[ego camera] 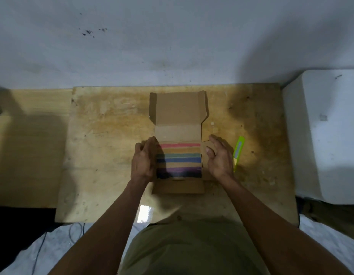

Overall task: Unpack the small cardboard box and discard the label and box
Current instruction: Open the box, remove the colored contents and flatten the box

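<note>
I am resting my left hand (142,159) and right hand (219,157), fingers relaxed and grasping nothing, against both sides of the open cardboard box (178,135) on the tabletop (104,155), striped contents (179,160) showing.

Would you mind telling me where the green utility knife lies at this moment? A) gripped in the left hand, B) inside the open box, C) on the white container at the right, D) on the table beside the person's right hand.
D: the green utility knife lies flat on the wooden table just outside the right hand, apart from the open cardboard box, and neither hand holds it.
</note>
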### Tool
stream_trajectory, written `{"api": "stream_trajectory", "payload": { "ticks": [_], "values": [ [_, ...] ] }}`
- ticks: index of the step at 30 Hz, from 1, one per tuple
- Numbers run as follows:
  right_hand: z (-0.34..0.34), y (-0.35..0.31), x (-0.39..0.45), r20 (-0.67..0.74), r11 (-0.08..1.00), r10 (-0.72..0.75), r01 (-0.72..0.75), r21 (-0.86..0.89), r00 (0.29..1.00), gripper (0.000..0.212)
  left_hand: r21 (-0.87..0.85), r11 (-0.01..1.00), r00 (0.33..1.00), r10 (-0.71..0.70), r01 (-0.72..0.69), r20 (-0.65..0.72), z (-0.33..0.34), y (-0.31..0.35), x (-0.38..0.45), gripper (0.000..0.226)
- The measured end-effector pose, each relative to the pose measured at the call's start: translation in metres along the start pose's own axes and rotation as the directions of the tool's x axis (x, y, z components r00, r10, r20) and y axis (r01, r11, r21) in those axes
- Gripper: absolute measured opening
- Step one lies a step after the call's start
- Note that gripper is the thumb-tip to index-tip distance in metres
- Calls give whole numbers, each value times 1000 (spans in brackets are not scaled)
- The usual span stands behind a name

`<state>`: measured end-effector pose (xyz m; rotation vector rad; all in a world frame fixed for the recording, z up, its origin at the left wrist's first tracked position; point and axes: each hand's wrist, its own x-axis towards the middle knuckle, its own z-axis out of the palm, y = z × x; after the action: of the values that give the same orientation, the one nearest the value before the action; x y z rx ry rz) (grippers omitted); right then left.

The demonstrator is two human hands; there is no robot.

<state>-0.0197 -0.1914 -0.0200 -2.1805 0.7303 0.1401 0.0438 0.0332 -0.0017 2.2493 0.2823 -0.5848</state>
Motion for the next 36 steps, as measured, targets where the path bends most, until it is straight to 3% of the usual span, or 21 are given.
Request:
{"api": "stream_trajectory", "payload": {
  "ticks": [2,5,6,8,9,11,14,20,26,30,33,36],
  "values": [
    [-3,2,-3,-7,1000,2,-2,-16,1000,44,-2,1000,1000,13,-13,17,-5,3,6,19],
    [0,5,-9,19,997,-11,12,-80,1000,49,244,961,991,122,-133,60,-10,7,8,14],
    [2,6,-12,31,991,-15,19,-132,999,52,316,933,983,139,-171,119,-10,3,6,32],
    [7,10,-18,15,936,-75,75,-344,997,56,635,733,970,203,-243,136,-8,-13,1,76],
    [9,12,-22,4,888,-122,111,-447,993,57,729,621,953,257,-289,159,-6,-21,-3,86],
    [12,14,-30,13,810,-199,172,-560,980,57,786,511,925,321,-348,202,-1,-36,-8,89],
    [22,18,-44,26,746,-263,221,-628,965,53,785,454,894,356,-420,273,7,-44,-19,84],
    [37,31,-77,117,696,-237,252,-672,964,76,758,495,905,233,-425,356,3,-64,-34,118],
    [44,41,-91,235,693,-153,274,-667,960,89,728,534,900,186,-430,395,4,-76,-38,124],
    [42,37,-88,265,752,-113,257,-607,957,90,680,602,899,171,-419,404,5,-73,-37,125],
    [37,30,-84,193,808,-137,223,-546,972,81,601,703,915,190,-381,357,5,-72,-36,126],
    [23,20,-67,17,873,-206,192,-449,978,57,521,778,936,282,-351,210,3,-62,-35,106]
  ]
}}
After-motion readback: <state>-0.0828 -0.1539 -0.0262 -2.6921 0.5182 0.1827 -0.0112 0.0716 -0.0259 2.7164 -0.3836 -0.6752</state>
